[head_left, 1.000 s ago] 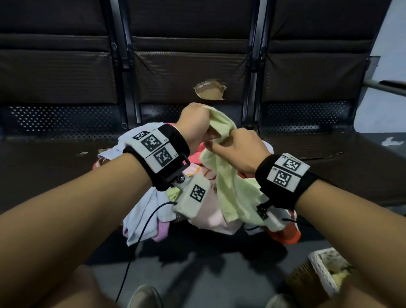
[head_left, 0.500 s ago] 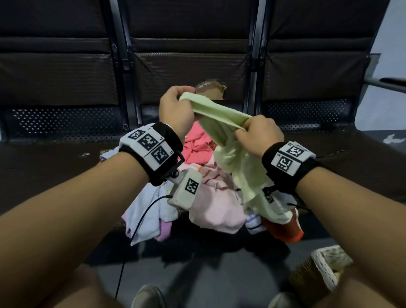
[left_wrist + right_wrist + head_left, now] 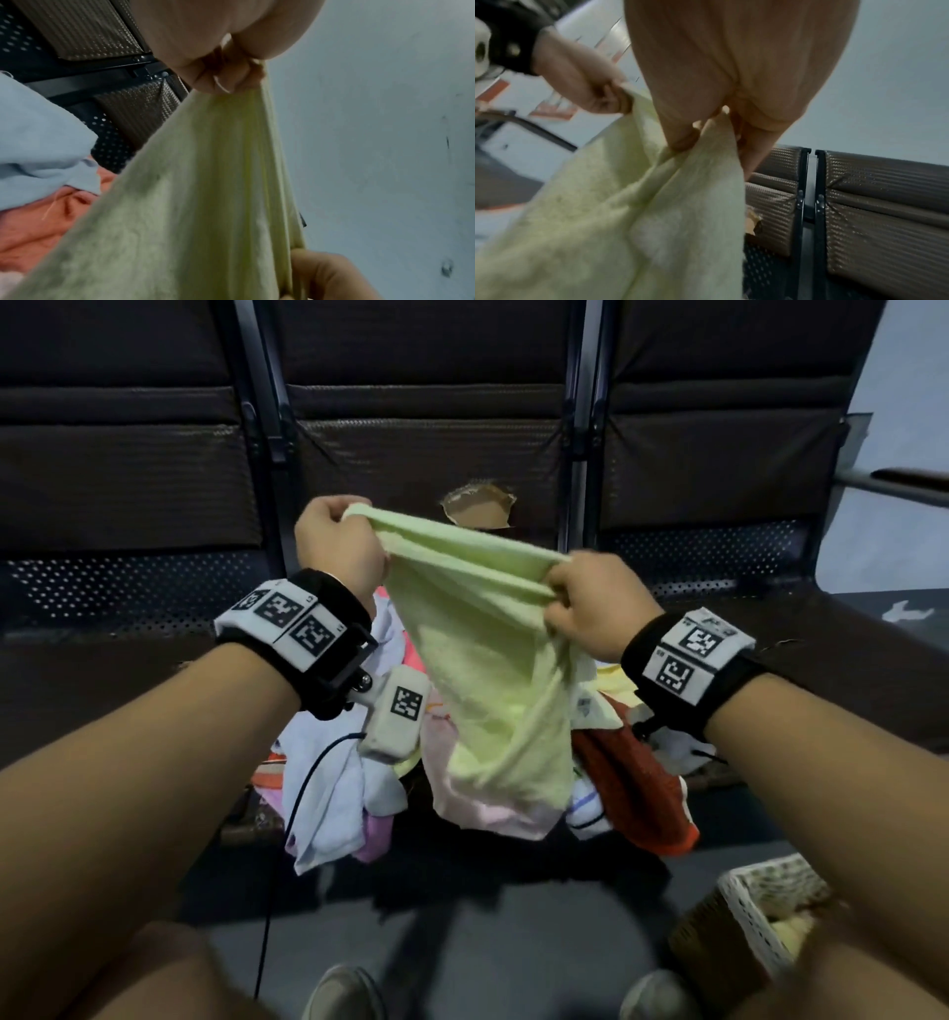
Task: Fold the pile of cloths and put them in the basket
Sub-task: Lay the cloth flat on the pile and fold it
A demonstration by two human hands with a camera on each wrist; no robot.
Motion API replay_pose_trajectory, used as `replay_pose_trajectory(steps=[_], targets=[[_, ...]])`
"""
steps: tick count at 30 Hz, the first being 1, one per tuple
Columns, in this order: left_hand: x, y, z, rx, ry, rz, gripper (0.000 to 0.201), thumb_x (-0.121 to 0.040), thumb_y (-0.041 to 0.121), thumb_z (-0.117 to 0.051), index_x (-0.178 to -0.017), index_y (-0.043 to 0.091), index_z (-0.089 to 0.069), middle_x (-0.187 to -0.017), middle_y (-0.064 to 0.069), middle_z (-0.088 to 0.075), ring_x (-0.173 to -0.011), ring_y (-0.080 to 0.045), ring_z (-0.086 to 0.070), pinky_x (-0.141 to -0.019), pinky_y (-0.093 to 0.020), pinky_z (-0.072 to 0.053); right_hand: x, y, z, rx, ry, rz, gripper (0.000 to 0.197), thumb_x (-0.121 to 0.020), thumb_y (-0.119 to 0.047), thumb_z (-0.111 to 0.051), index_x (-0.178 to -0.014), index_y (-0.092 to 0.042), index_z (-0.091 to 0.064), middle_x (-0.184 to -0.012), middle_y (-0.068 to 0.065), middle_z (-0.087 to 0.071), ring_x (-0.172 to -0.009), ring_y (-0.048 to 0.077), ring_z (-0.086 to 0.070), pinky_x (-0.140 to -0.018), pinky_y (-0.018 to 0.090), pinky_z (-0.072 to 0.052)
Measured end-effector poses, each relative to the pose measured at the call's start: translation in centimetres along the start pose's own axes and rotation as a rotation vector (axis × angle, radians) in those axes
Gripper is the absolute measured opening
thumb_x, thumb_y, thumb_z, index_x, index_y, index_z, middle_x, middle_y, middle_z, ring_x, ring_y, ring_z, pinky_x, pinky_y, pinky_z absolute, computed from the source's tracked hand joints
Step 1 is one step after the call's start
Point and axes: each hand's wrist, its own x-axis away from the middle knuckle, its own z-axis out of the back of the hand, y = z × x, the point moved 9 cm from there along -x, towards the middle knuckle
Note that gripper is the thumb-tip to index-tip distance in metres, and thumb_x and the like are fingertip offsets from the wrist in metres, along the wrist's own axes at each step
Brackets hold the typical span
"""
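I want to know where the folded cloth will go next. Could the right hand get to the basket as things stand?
Probably yes, once freed: the right hand now grips the green cloth. The basket sits low on that side, open-topped, with nothing seen blocking it but the person's own forearm.

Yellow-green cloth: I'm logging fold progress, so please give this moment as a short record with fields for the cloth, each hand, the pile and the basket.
cloth: yellow-green cloth, lifted above the pile, top edge stretched between both hands, rest hanging unfolded
left hand: left hand grips one upper corner
right hand: right hand grips the other upper corner
pile: pile of cloths lies unfolded on the dark bench seat
basket: woven basket on the floor at lower right, partly hidden by the right arm; contents unclear
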Motion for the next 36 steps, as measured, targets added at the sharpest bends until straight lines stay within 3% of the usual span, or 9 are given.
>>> replay_pose_trajectory(steps=[4, 8, 13, 17, 22, 25, 29, 32, 36], targets=[[1.3, -0.9, -1.1, 0.041, -0.134, 0.036, 0.039, -0.085, -0.009, -0.027, -0.096, 0.011, -0.059, -0.094, -0.018, -0.064, -0.062, -0.023, -0.069, -0.052, -0.027, -0.055, 1.6, 2.5, -3.5, 0.177, -0.244, -0.156, 0.028, -0.082, -0.029, -0.06, -0.06, -0.018, -0.048, -0.064, 0.004, -0.05, -0.061, 0.027, -0.054, -0.053, 0.03, -0.038], [0.3, -1.3, -0.3, 0.004, -0.159, -0.011, 0.037, -0.087, -0.012, -0.041, -0.097, 0.008, -0.07, -0.093, -0.017, -0.073, -0.083, -0.026, -0.073, -0.064, -0.031, -0.06, 2.2, 4.7, -3.3, -0.109, -0.172, -0.323, 0.041, -0.094, -0.025, -0.045, -0.056, -0.011, -0.045, -0.062, 0.007, -0.048, -0.059, 0.028, -0.048, -0.059, 0.032, -0.035], [-0.2, -4.4, 0.2, -0.083, -0.233, 0.099, 0.017, -0.094, 0.002, -0.057, -0.085, 0.006, -0.071, -0.058, -0.003, -0.058, -0.046, -0.01, -0.049, -0.041, -0.019, -0.038, 2.1, 5.1, -1.5, -0.604, 0.109, -0.363, 0.041, -0.101, -0.023, -0.036, -0.062, -0.01, -0.039, -0.065, 0.009, -0.044, -0.064, 0.024, -0.044, -0.065, 0.043, -0.038], [0.1, -6.5, -0.3, -0.014, -0.38, 0.339, 0.036, -0.095, 0.011, -0.059, -0.061, 0.02, -0.054, -0.048, 0.005, -0.037, -0.039, -0.006, -0.025, -0.037, -0.017, -0.018, 1.5, 3.6, -2.3, -0.341, -0.012, -0.154, 0.036, -0.09, -0.045, -0.064, -0.082, -0.01, -0.061, -0.081, 0.002, -0.064, -0.074, 0.019, -0.058, -0.065, 0.033, -0.04], [0.7, -6.7, -0.7, -0.207, -0.651, 0.258, 0.032, -0.083, -0.01, -0.067, -0.073, 0.017, -0.054, -0.065, -0.002, -0.051, -0.056, -0.011, -0.041, -0.05, -0.023, -0.029, 2.5, 5.8, -4.8, -0.041, -0.213, -0.116, 0.018, -0.082, -0.017, -0.073, -0.099, -0.019, -0.066, -0.096, 0.002, -0.06, -0.103, 0.03, -0.061, -0.075, 0.028, -0.038], [-0.3, -6.6, 0.7, -0.373, -0.535, 0.122, 0.038, -0.08, -0.021, -0.056, -0.074, 0.016, -0.051, -0.071, -0.008, -0.047, -0.059, -0.018, -0.042, -0.047, -0.025, -0.034, 3.0, 7.0, -4.9, 0.05, -0.249, -0.108, 0.01, -0.09, -0.025, -0.068, -0.089, -0.018, -0.075, -0.083, 0.004, -0.065, -0.094, 0.031, -0.064, -0.072, 0.03, -0.039], [-1.8, -6.5, 2.8, -0.413, -0.324, 0.03, 0.028, -0.082, -0.011, -0.057, -0.078, 0.016, -0.063, -0.073, -0.008, -0.056, -0.054, -0.018, -0.047, -0.04, -0.018, -0.04, 3.4, 7.5, -4.9, -0.065, -0.291, -0.122, 0.034, -0.093, -0.04, -0.067, -0.067, -0.017, -0.072, -0.059, 0.003, -0.056, -0.059, 0.018, -0.053, -0.054, 0.031, -0.035], [-2.9, -6.8, 4.6, -0.423, -0.205, 0.022, 0.02, -0.083, -0.005, -0.066, -0.08, 0.015, -0.068, -0.079, -0.008, -0.069, -0.059, -0.018, -0.065, -0.052, -0.022, -0.056, 3.6, 7.3, -4.9, -0.173, -0.361, -0.112, 0.026, -0.09, -0.044, -0.07, -0.07, -0.028, -0.074, -0.057, -0.004, -0.052, -0.056, 0.011, -0.045, -0.053, 0.026, -0.035], [-3.0, -7.5, 5.0, -0.332, -0.224, 0.094, 0.013, -0.088, -0.002, -0.066, -0.083, 0.009, -0.069, -0.073, -0.012, -0.066, -0.046, -0.009, -0.064, -0.049, -0.018, -0.052, 3.4, 8.4, -4.4, -0.188, -0.321, -0.169, 0.039, -0.1, -0.032, -0.054, -0.076, -0.003, -0.067, -0.057, 0.0, -0.045, -0.052, 0.014, -0.039, -0.052, 0.031, -0.032]])
